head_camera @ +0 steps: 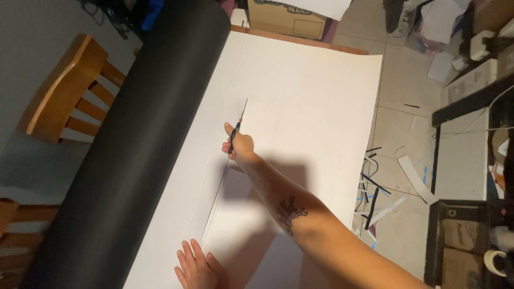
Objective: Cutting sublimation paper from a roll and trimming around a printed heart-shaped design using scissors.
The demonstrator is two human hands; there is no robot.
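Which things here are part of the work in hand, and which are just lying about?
In use:
right hand holding a thin black knife
left hand flat on the white sheet
black roll along the sheet's edge

Lying about:
wooden chair
cardboard box
paper offcuts on the tiled floor

Dim warm light, soft focus; arm shadow darkens the white sheet [300, 96].

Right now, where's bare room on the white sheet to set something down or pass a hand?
Bare: the white sheet right of the right hand and its knife, out to the sheet's far and right edges. Crowded: the black roll runs along the left edge, the left hand presses the near end, and paper scraps litter the floor.
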